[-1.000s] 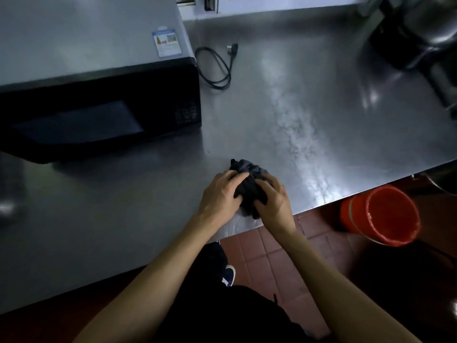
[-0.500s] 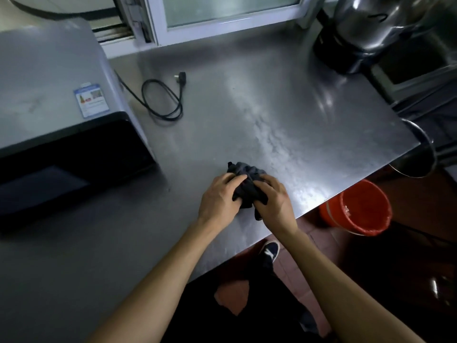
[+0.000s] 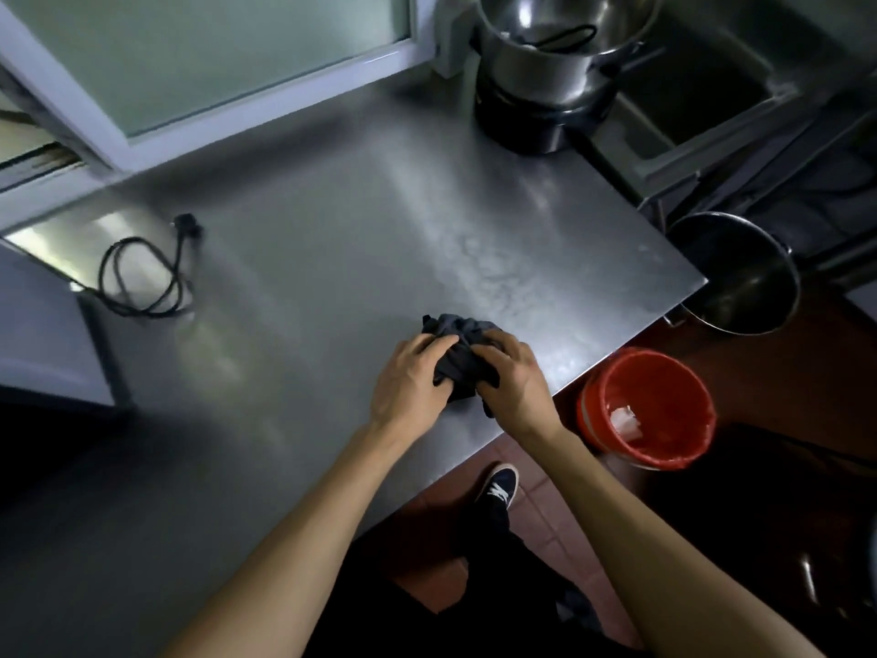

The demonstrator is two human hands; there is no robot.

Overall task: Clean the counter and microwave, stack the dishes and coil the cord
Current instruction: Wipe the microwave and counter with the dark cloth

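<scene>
A dark grey cloth [image 3: 459,346] lies bunched on the steel counter [image 3: 360,239] near its front edge. My left hand [image 3: 410,384] grips the cloth's left side and my right hand [image 3: 515,384] grips its right side, fingers curled into the fabric. A black power cord [image 3: 142,277] lies in a loose coil at the far left, its plug [image 3: 187,223] on the counter. The microwave [image 3: 42,339] shows only as a grey corner at the left edge. Stacked steel bowls [image 3: 545,49] stand at the back right.
A red bucket [image 3: 648,410] lined with a red bag stands on the tiled floor below the counter's right corner. A steel pot [image 3: 740,277] sits just past the counter's right edge. A sink [image 3: 688,87] is at the far right. A window frame [image 3: 237,116] runs along the back.
The view has swung right and up: the microwave has slid almost out of frame, and the bowls, sink and pot have come in. Both hands stay on the bunched cloth.
</scene>
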